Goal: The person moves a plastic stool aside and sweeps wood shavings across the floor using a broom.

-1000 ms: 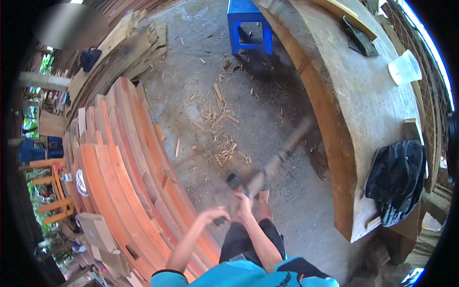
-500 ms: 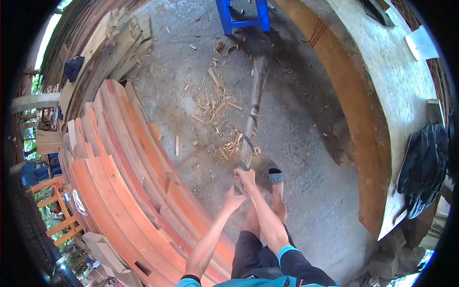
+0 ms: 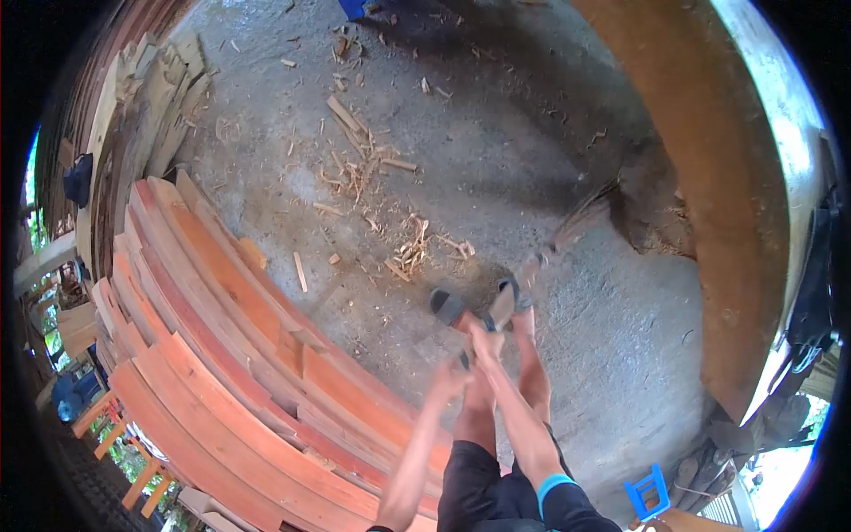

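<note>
I hold a stick broom [image 3: 502, 309] low in front of my legs. Its shaft slants up to the right past my sandals, and its far end is blurred by motion near a pile of brown debris [image 3: 663, 217]. My right hand [image 3: 484, 344] is wrapped round the shaft. Closer to my body, my left hand [image 3: 450, 381] is closed at the handle's top end, somewhat smeared. Pale wood shavings [image 3: 412, 248] and thin offcuts [image 3: 347, 120] lie scattered on the concrete floor ahead of my feet.
Long reddish planks [image 3: 239, 381] are stacked on my left, with rough boards [image 3: 146, 115] beyond them. To the right stands a large, thick wooden slab [image 3: 722, 177]. A blue stool [image 3: 647, 492] shows at the lower right, and a blue stool leg [image 3: 353, 9] at the top.
The broom's far end has swung from straight ahead over to the right, towards the slab. My hands have come lower, and the view has shifted. Both sandals now show.
</note>
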The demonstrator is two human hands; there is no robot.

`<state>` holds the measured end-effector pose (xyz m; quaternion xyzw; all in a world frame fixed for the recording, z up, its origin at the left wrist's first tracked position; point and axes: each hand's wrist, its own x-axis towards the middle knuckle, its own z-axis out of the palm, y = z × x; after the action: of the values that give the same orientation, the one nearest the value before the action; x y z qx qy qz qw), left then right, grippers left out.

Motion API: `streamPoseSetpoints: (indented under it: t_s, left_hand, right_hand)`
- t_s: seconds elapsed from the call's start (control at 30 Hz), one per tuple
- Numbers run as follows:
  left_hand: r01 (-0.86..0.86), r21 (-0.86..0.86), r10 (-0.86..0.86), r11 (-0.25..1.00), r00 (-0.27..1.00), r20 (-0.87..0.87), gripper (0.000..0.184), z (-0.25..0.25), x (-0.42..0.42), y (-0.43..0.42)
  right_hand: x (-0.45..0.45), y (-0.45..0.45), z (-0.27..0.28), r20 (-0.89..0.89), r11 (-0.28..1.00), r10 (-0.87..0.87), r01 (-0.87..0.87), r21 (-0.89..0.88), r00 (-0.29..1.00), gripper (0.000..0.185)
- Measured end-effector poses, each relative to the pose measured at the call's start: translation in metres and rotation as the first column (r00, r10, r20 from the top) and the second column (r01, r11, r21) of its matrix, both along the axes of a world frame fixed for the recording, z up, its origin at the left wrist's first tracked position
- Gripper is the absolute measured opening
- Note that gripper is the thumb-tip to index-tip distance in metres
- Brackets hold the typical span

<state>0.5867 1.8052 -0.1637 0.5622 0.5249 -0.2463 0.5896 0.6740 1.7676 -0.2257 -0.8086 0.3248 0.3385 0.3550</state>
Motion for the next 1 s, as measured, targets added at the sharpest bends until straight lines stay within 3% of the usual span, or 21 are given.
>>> streamPoseSetpoints:
  t_s: [0.07,0.17,0.27,0.37,0.4,0.43,0.5,0.53,0.57,0.6,0.63,0.73,0.83,0.87,0.93,1.0]
  left_hand:
    - [0.147,0.059,-0.144,0.987,0.988,-0.054,0.038,-0.003,0.010,0.050]
    - [-0.164,-0.042,0.164,0.986,0.986,-0.006,0.036,0.019,0.035,0.074]
    - [-0.497,-0.112,0.506,0.860,0.860,0.070,0.037,0.014,0.068,0.057]
    - [-0.567,-0.022,0.566,0.824,0.820,0.087,0.040,0.022,0.105,0.075]
    - [-0.550,-0.007,0.547,0.835,0.829,0.118,0.048,0.029,0.108,0.082]
    - [-0.522,-0.012,0.521,0.853,0.849,0.090,0.051,0.041,0.108,0.088]
    - [-0.465,-0.030,0.466,0.885,0.884,0.039,0.057,0.073,0.106,0.092]
    - [-0.355,0.138,0.339,0.925,0.932,0.125,0.057,0.081,0.101,0.085]
    - [-0.239,0.312,0.188,0.920,0.964,0.186,0.057,0.081,0.096,0.076]
    - [-0.174,0.421,0.084,0.890,0.971,0.223,0.056,0.065,0.089,0.052]
    - [-0.115,0.526,-0.022,0.843,0.968,0.248,0.055,0.049,0.090,0.041]
    - [-0.017,0.042,0.011,0.999,0.991,0.136,0.048,0.121,0.155,0.078]
    - [0.119,-0.039,-0.111,0.992,0.979,0.168,0.045,0.077,0.206,0.100]
    - [0.109,-0.133,-0.104,0.985,0.994,0.046,0.043,0.076,0.222,0.125]
    - [-0.025,-0.007,0.025,1.000,0.996,0.091,0.045,0.043,0.219,0.165]
    - [-0.198,0.010,0.197,0.980,0.977,0.080,0.046,0.027,0.195,0.184]
  right_hand:
    - [0.022,0.056,0.017,-0.238,0.931,-0.191,0.253,0.263,0.952,0.015]
    - [0.036,0.088,0.014,-0.189,0.948,-0.004,0.064,0.311,0.982,0.018]
    - [0.072,0.106,0.024,-0.125,0.910,0.342,-0.295,0.293,0.931,0.019]
    - [0.100,0.131,0.013,0.096,0.749,0.567,-0.561,0.354,0.818,0.018]
    - [0.103,0.140,0.008,0.002,0.761,0.594,-0.563,0.322,0.805,0.019]
    - [0.108,0.144,0.028,0.089,0.711,0.599,-0.580,0.398,0.796,0.014]
    - [0.096,0.133,0.033,0.044,0.754,0.418,-0.374,0.540,0.907,0.006]
    - [0.094,0.125,0.050,0.006,0.771,0.300,-0.246,0.587,0.954,0.004]
    - [0.100,0.120,0.083,0.023,0.787,0.284,-0.247,0.565,0.959,0.005]
    - [0.107,0.110,0.102,-0.122,0.777,0.167,-0.054,0.627,0.978,0.005]
    - [0.116,0.103,0.115,-0.098,0.821,0.137,-0.058,0.567,0.986,0.004]
    - [0.159,0.068,0.111,-0.037,0.912,0.073,-0.052,0.407,0.997,0.009]
    - [0.206,0.065,0.054,-0.115,0.928,-0.144,0.174,0.329,0.983,0.012]
    - [0.217,0.083,0.041,-0.158,0.924,-0.121,0.169,0.342,0.980,0.015]
    - [0.225,0.154,0.037,-0.178,0.940,-0.025,0.083,0.330,0.984,0.015]
    - [0.206,0.194,0.025,-0.209,0.957,0.102,-0.039,0.289,0.973,0.015]
